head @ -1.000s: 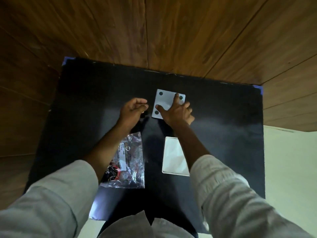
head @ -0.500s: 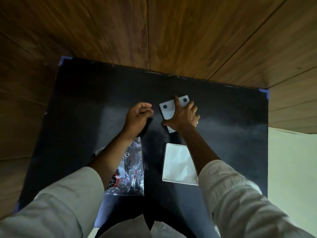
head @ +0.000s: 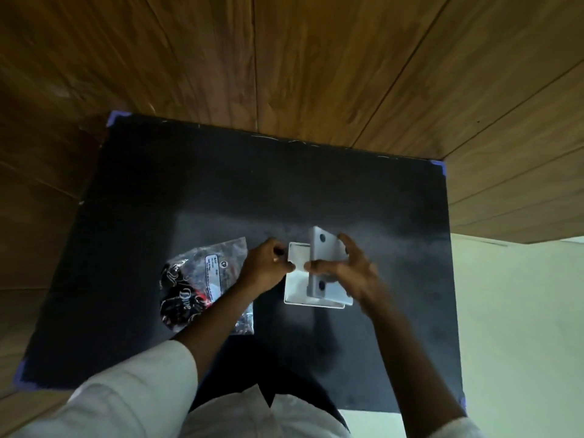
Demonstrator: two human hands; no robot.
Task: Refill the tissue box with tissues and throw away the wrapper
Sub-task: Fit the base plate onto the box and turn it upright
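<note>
Here we see the right hand (head: 347,273) clamped on the white tissue box (head: 324,263), tilted up on edge over its flat white lid (head: 297,289), while the left hand (head: 265,270) pinches that lid's near corner, the crinkled tissue packet (head: 202,286) lying just beside on the black surface (head: 189,184).

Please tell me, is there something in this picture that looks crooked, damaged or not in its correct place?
Nothing looks damaged or spilled. The right hand holds the grey panel with dark dots tilted up on edge above the white tray, which the left hand touches. The crinkled plastic packet lies flat on the black mat.
</note>
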